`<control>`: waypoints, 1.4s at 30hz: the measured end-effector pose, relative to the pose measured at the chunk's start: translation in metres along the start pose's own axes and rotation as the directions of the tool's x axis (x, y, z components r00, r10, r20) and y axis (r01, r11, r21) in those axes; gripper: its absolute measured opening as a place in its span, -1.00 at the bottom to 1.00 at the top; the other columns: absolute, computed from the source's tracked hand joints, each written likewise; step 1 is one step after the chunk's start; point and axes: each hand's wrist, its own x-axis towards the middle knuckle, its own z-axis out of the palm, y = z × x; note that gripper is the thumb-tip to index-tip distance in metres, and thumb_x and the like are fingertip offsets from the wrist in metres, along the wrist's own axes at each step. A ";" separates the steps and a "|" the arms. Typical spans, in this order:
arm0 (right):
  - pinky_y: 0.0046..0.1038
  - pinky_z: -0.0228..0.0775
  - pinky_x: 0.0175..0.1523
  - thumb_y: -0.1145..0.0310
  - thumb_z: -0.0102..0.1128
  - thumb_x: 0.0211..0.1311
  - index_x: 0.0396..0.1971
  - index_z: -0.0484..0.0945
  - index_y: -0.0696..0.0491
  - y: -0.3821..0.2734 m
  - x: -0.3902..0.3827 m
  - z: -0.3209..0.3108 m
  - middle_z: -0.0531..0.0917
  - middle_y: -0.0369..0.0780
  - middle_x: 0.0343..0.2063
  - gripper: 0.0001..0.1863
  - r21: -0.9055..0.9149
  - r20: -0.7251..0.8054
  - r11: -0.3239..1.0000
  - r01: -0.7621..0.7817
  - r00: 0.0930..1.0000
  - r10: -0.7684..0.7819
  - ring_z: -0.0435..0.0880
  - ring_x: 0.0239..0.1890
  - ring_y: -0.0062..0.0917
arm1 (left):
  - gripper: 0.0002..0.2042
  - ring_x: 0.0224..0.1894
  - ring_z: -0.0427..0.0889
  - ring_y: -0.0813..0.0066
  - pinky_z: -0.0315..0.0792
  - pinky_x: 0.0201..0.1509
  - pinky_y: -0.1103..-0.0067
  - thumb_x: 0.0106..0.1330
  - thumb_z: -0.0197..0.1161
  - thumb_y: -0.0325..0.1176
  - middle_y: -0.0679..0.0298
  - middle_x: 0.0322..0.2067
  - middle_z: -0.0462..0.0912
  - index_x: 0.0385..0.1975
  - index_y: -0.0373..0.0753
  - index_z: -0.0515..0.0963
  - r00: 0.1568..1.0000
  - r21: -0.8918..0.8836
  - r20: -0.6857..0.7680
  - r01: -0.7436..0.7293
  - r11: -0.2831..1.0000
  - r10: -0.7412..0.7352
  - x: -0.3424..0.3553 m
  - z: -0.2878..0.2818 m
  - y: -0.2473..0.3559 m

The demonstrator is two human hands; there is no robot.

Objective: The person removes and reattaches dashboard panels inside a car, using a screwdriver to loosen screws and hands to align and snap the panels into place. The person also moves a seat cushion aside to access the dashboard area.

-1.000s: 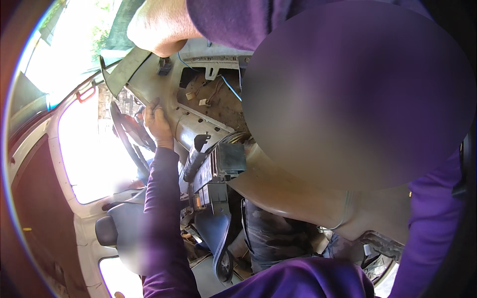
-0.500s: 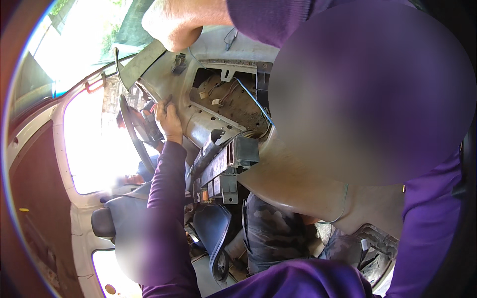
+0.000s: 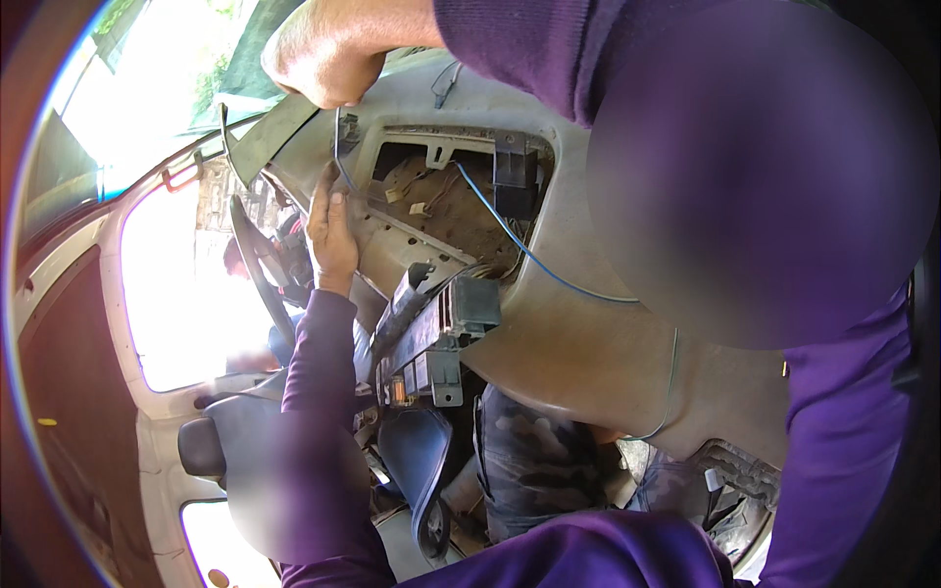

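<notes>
Thin, pale blue-white wire (image 3: pixel 337 137) observed at the upper left of the dusty grey-brown moulded dashboard (image 3: pixel 578 353), running from beneath my right hand (image 3: pixel 323 54) down past the fingertips of my left hand (image 3: pixel 333 235). Its surface is smooth and light, with a slight bend near the lower end.

My right wrist is bent; its fingers are hidden beneath the hand, so I cannot tell whether they pinch the wire. My left fingers are extended and pressed together along the dashboard's left edge, thumb alongside; whether they pinch anything I cannot tell.

Counted in view: one rectangular opening with rounded corners (image 3: pixel 441 157) in the dashboard, with two small cream plastic connectors (image 3: pixel 420 209) and one black plastic bracket (image 3: pixel 515 176) inside it. One bright blue wire (image 3: pixel 510 235) leaves that opening and lies across the dashboard; I cannot tell whether it joins the paler length. One slender greenish wire (image 3: pixel 674 377) hangs in a curve farther right. Below the opening sits one elongated dark grey box-shaped module (image 3: pixel 475 304). One black steering wheel (image 3: pixel 257 260) stands left of my left hand.
</notes>
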 end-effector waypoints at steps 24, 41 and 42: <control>-0.39 0.47 -0.39 0.36 0.21 0.27 0.12 0.56 0.12 0.024 -0.030 -0.006 0.70 -0.19 -0.42 -0.58 0.048 -0.021 0.997 -0.058 0.998 0.059 0.63 -0.48 -0.48 | -0.71 -0.15 0.72 0.49 0.53 0.02 0.58 0.46 0.23 -0.38 0.10 -0.21 0.79 0.07 -0.38 0.64 0.950 0.125 0.289 0.083 0.989 -0.116 0.056 0.007 0.033; -0.40 0.46 -0.42 0.35 0.21 0.28 0.15 0.54 0.11 0.035 -0.058 -0.005 0.69 -0.20 -0.45 -0.56 0.167 -0.051 0.986 -0.029 0.998 0.038 0.61 -0.51 -0.50 | -0.53 -0.20 0.73 0.34 0.55 0.00 0.45 0.31 0.36 -0.37 -0.08 -0.05 0.70 0.20 -0.39 0.52 0.995 0.235 0.074 0.043 0.971 -0.062 0.034 0.002 0.035; -0.40 0.46 -0.43 0.35 0.21 0.28 0.15 0.54 0.11 0.034 -0.057 -0.004 0.69 -0.20 -0.45 -0.56 0.179 -0.053 0.984 -0.021 0.998 0.031 0.61 -0.51 -0.50 | -0.49 -0.14 0.70 0.33 0.54 0.03 0.44 0.30 0.36 -0.41 -0.08 0.01 0.65 0.25 -0.38 0.46 0.996 0.190 0.011 0.080 0.978 -0.083 0.025 -0.004 0.023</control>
